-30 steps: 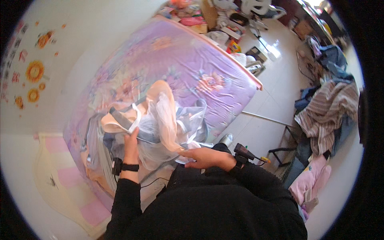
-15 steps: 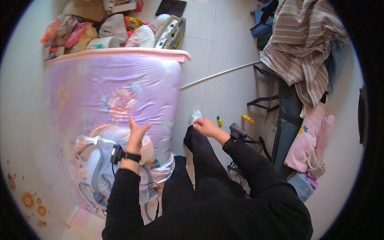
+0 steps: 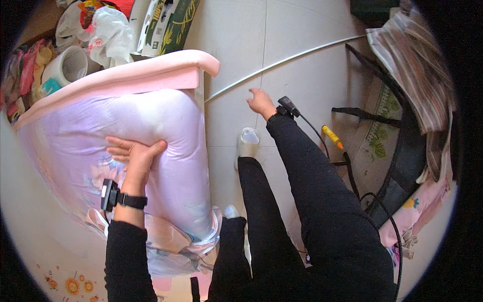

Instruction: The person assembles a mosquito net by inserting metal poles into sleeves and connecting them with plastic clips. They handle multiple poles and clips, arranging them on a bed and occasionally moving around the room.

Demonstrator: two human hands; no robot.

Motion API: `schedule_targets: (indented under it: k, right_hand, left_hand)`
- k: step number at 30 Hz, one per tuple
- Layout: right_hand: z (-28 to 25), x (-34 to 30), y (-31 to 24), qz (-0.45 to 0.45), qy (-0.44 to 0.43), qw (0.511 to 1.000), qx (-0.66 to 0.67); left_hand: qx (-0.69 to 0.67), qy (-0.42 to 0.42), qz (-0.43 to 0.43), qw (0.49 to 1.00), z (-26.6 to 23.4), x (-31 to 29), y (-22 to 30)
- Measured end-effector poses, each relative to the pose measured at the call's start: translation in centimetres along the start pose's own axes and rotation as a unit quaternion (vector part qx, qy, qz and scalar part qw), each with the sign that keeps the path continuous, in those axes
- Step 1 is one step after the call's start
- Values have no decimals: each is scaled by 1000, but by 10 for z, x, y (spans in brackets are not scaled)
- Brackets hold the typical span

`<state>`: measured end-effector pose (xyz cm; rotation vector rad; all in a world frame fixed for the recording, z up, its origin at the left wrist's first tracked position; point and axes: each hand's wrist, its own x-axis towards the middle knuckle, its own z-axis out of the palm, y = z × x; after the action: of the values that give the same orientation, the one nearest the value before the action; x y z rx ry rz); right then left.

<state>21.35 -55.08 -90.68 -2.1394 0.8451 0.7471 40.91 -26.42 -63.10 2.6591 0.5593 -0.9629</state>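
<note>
My left hand (image 3: 132,152) is spread flat over the purple flowered sheet (image 3: 176,146) of a bed, fingers apart and holding nothing. It seems to rest on the sheet, though contact is not certain. My right hand (image 3: 261,103) reaches out above the tiled floor, one finger pointing forward and the others partly curled; nothing shows in it. Nearest to it is a thin white rod (image 3: 282,64) lying across the floor. A yellow marker (image 3: 332,137) with an orange end lies right of my right forearm. Behind my left forearm, pale sheer fabric (image 3: 166,239) lies at the bed's edge.
The bed's pink padded end board (image 3: 136,78) rises beyond my left hand. Plastic bags (image 3: 110,38), a white roll (image 3: 70,65) and cartons (image 3: 171,25) are piled behind it. At right, a dark folding frame (image 3: 402,151) carries a striped cloth (image 3: 410,60) and pink fabric (image 3: 410,216).
My right hand has moved forward from beside my knee to farther over the floor. My left hand has moved left and turned onto the sheet. The view has shifted; a green marker is out of sight.
</note>
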Motion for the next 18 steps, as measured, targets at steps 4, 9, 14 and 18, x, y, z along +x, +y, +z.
schedule_targets:
  k: [4,9,14,18]
  right_hand:
    - [40,70,5,111,-61,991,52]
    - [66,114,-4,220,-78,928,290]
    - [82,114,-9,325,-81,835,437]
    - [89,96,-2,351,70,780,513]
  left_hand:
    - [54,-63,42,996,-1,7,-12]
    - [-92,-257,99,957,-7,11,-21]
    - [-14,-219,106,970,-10,13,-24]
    - [-56,-289,67,953,-14,14,-23]
